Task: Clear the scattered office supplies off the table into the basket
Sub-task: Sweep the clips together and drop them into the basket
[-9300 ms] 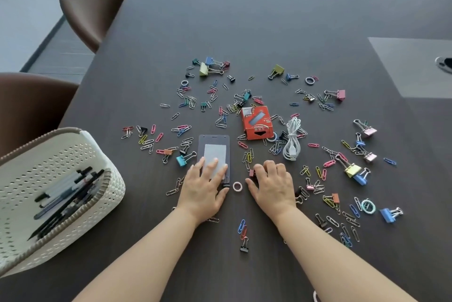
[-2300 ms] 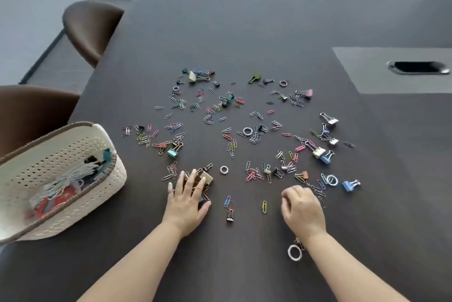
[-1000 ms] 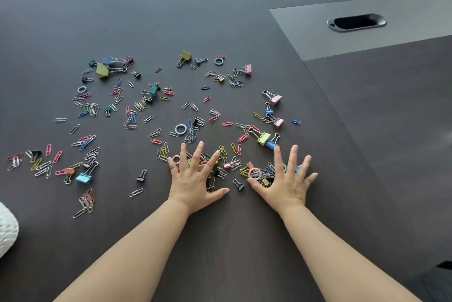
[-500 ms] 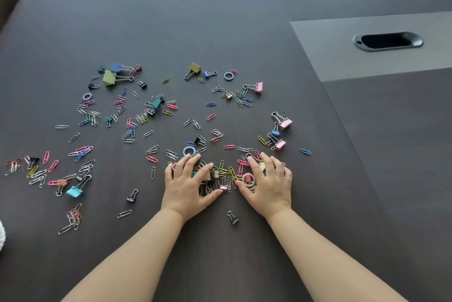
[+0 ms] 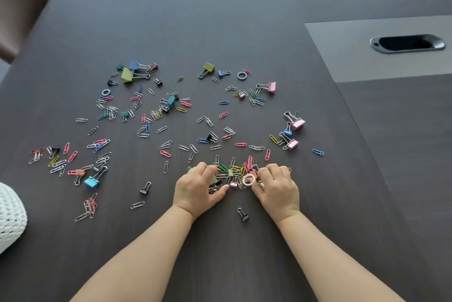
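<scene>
A small heap of paper clips and binder clips [image 5: 234,174] lies between my hands on the dark table [image 5: 220,20]. My left hand [image 5: 199,185] curls its fingers into the heap's left side. My right hand [image 5: 277,185] curls into the right side, next to a pale pink ring [image 5: 249,180]. Many more coloured clips are spread over the table, among them an olive binder clip [image 5: 127,75] and a pink binder clip [image 5: 272,87] farther back. Only a corner of the white woven basket [image 5: 9,213] shows at the left edge.
A lone black binder clip [image 5: 243,215] lies between my wrists, another black clip [image 5: 145,189] left of my left hand. A brown chair [image 5: 17,13] stands at the far left. A grey panel with a cable slot [image 5: 407,43] sits at the right.
My hands have drawn closer together and their fingers have curled from spread flat to clenched around the gathered heap. The view shifted slightly, and the basket corner shows more.
</scene>
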The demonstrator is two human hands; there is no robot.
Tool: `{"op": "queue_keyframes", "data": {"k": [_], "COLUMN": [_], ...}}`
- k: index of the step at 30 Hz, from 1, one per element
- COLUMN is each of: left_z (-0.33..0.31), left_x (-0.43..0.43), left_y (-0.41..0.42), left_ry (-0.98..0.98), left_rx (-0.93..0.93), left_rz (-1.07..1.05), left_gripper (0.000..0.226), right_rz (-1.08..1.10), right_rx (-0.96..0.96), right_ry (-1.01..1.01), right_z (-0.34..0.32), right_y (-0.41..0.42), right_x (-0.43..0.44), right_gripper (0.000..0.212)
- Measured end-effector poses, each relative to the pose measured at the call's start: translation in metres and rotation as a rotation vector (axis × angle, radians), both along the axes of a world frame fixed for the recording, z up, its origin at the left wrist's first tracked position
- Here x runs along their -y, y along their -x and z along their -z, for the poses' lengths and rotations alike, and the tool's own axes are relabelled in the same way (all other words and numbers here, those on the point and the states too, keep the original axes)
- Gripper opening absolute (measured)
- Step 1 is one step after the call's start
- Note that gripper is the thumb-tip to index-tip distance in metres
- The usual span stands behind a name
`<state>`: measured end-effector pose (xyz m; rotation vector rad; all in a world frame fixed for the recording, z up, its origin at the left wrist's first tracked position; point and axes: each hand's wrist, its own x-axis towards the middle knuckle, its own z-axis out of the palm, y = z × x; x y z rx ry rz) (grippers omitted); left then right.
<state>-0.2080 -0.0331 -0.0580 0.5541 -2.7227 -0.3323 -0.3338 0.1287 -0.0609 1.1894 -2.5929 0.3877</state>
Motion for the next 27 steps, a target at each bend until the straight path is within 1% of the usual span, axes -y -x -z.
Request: {"op": "queue_keyframes", "data": {"k": [4,7,8,10,11,12,14,15,16,18,20,24,27], "left_z": [0.000,-0.005,-0.007,-0.015,-0.019,-0.024,-0.035,-0.042,-0.051,-0.072,-0.096,-0.150,-0.175], "left_x": [-0.001,0.000,0.002,0.009,0.013,0.018,0.029,0.035,0.042,0.058,0.076,0.120,0.157], "left_y": [-0.008,-0.022,-0.029,-0.044,-0.051,-0.060,-0.079,-0.088,-0.099,-0.120,-0.143,-0.200,-0.260], "left_ry": [-0.016,-0.080,-0.097,-0.112,-0.111,-0.109,-0.108,-0.118,-0.138,-0.159,-0.122,0.007,0.092], "left_rx": [-0.026,-0.040,-0.046,-0.052,-0.053,-0.053,-0.065,-0.080,-0.098,-0.144,-0.209,-0.315,-0.309], "left_rz": [0.021,-0.008,-0.025,-0.069,-0.092,-0.114,-0.165,-0.198,-0.230,-0.277,-0.318,-0.383,-0.487], "left_gripper": [0.026,0.022,0.021,0.022,0.022,0.023,0.027,0.030,0.034,0.039,0.038,0.035,0.034], "right_rz": [0.019,0.033,0.023,0.034,0.036,0.004,-0.032,-0.033,-0.058,-0.095,-0.141,-0.307,-0.435], "right_rx": [0.042,0.145,0.171,0.246,0.245,0.226,0.186,0.192,0.198,0.231,0.283,0.329,0.371], "right_ry": [-0.161,-0.233,-0.266,-0.302,-0.275,-0.230,-0.180,-0.138,-0.094,-0.001,0.114,0.267,0.306], "right_z": [-0.013,-0.024,-0.028,-0.034,-0.035,-0.037,-0.045,-0.051,-0.061,-0.082,-0.103,-0.144,-0.166], "right_y": [-0.003,-0.008,-0.009,-0.012,-0.015,-0.019,-0.030,-0.036,-0.044,-0.062,-0.086,-0.153,-0.209], "right_x": [0.006,0.013,0.016,0.020,0.021,0.023,0.031,0.039,0.050,0.076,0.108,0.179,0.228], "right_gripper": [0.030,0.042,0.041,0.025,0.022,0.025,0.040,0.042,0.039,0.026,0.016,0.016,0.014]}}
